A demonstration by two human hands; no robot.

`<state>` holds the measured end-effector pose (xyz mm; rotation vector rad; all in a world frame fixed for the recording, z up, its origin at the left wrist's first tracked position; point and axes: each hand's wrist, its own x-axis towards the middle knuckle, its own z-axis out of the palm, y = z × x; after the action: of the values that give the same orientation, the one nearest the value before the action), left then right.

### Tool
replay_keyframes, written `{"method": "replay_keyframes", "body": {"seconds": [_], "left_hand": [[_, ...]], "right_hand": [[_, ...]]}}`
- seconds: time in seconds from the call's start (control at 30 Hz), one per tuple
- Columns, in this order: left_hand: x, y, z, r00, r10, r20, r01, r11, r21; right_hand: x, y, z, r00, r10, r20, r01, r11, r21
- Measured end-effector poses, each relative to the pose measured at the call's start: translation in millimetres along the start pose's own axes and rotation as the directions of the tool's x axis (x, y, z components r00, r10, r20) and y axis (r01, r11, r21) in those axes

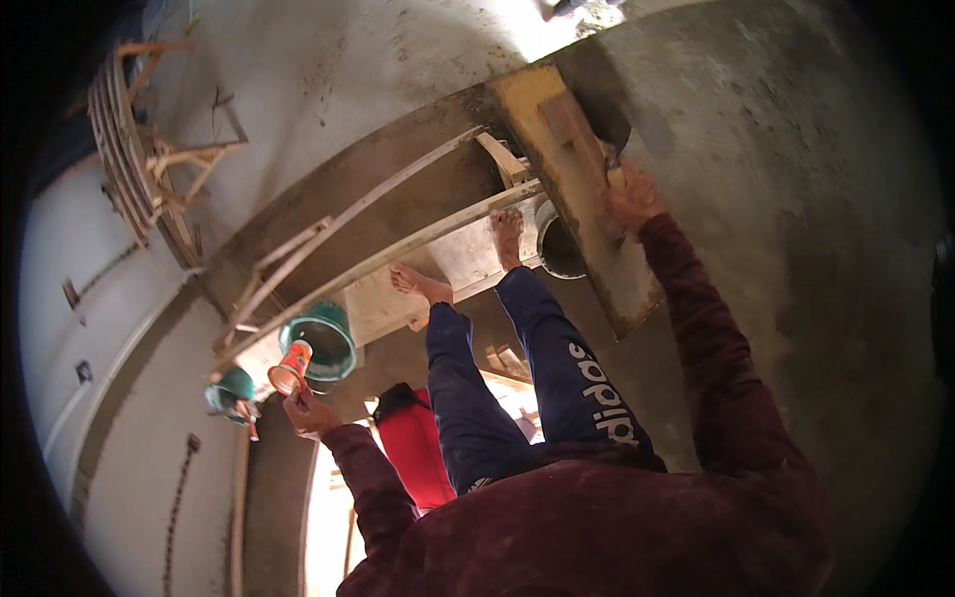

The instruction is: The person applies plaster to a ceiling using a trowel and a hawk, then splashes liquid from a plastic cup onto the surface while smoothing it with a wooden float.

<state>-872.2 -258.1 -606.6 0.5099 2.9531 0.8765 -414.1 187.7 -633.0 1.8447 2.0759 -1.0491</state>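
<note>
My right hand (631, 197) grips the handle of a long wooden plastering float (582, 189), pressed flat against the grey plastered wall (786, 199) on the right. My left hand (308, 413) is raised out to the left and holds a small orange cup (289, 366). I stand barefoot on a wooden scaffold plank (398, 254), my legs in dark blue trousers (537, 358). My maroon sleeves run up from the lower edge.
A green bucket (320, 340) and a smaller green bucket (233, 390) rest on the scaffold by my left hand. A dark pan (557, 244) sits near my feet. A red container (413, 443) stands below. A wooden frame (139, 149) leans far left.
</note>
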Motion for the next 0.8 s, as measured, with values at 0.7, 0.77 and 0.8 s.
{"method": "replay_keyframes", "body": {"seconds": [0.7,0.77,0.8], "left_hand": [[47.6,209.6,99.0,0.537,0.751,0.385,-0.784,0.612,-0.101],[41.7,219.0,106.2,0.516,0.755,0.406,-0.761,0.621,-0.187],[38.9,222.7,110.0,0.534,0.725,0.435,-0.735,0.653,-0.185]], "right_hand": [[-36.2,217.0,233.2,0.869,0.47,-0.155,-0.39,0.844,0.369],[-32.9,223.5,242.4,0.857,0.484,-0.175,-0.394,0.836,0.381],[-33.1,225.2,246.1,0.856,0.462,-0.232,-0.342,0.843,0.415]]}}
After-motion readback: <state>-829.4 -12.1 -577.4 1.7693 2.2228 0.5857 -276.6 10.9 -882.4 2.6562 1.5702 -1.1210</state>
